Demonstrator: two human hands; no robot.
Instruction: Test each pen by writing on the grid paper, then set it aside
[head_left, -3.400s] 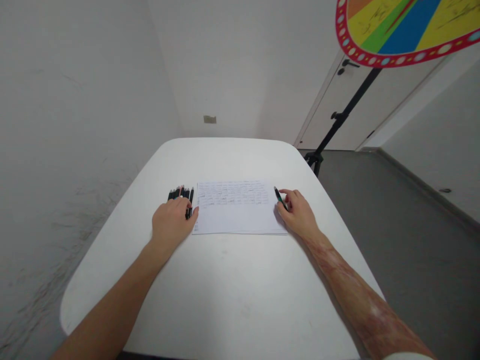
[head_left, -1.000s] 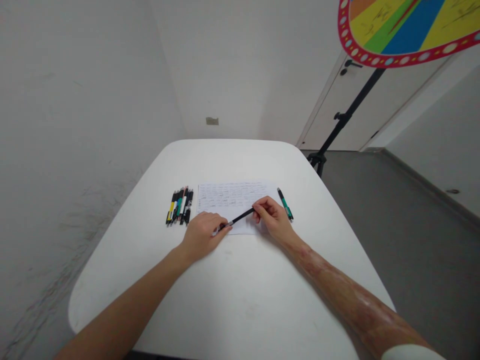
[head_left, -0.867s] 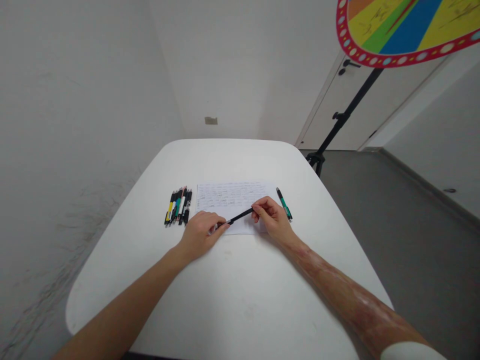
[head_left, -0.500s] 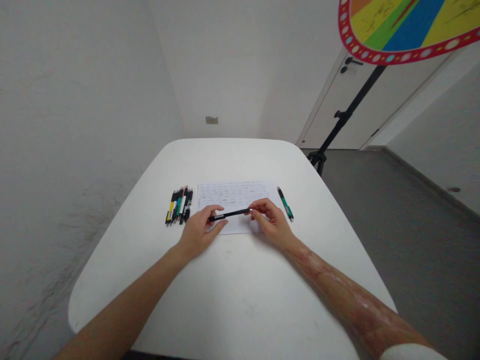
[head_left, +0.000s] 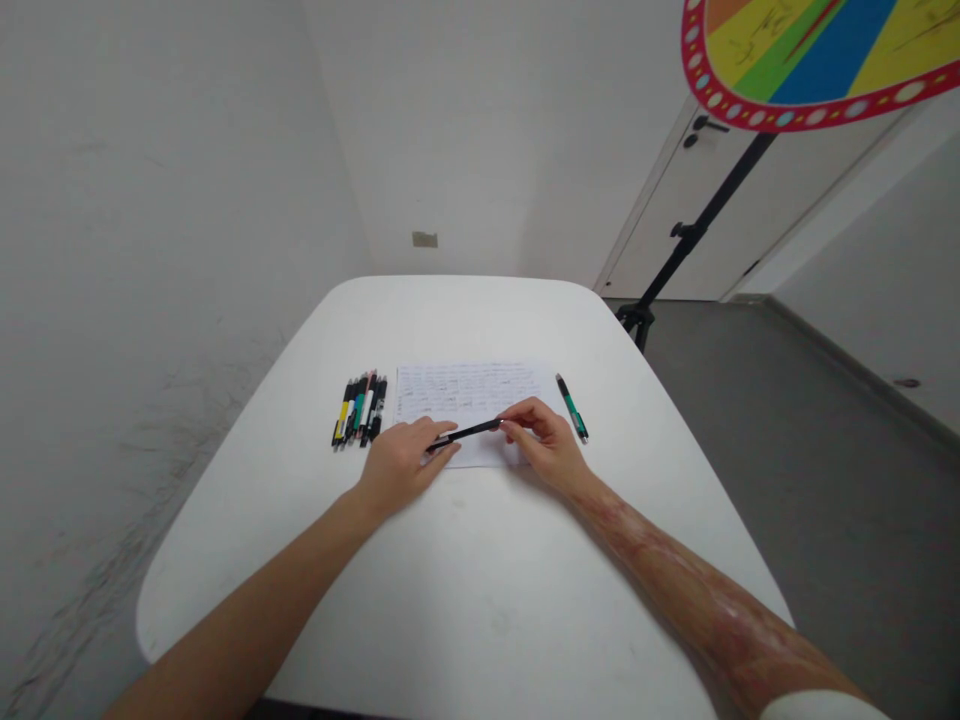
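A slim black pen (head_left: 474,430) is held between my two hands, slightly tilted, over the lower part of a sheet of paper (head_left: 469,388) with lines of writing. My left hand (head_left: 401,462) is closed round the pen's left end, its fingers and thumb covering that end. With thumb and fingertips my right hand (head_left: 546,442) pinches the other end. To the right of the sheet lies a green and black pen (head_left: 572,408). Left of the sheet, several pens (head_left: 360,410) in yellow, white, green and black lie side by side, close to my left hand.
The white table (head_left: 465,590) has rounded corners and stands near the walls. Beyond its right side are a black tripod stand (head_left: 688,240) bearing a colourful wheel (head_left: 817,60), and a door (head_left: 810,200) with a dark handle.
My left fingers have closed further over the pen's left end, hiding the clip part that showed before. That end has dipped slightly. My right hand stays nearly still.
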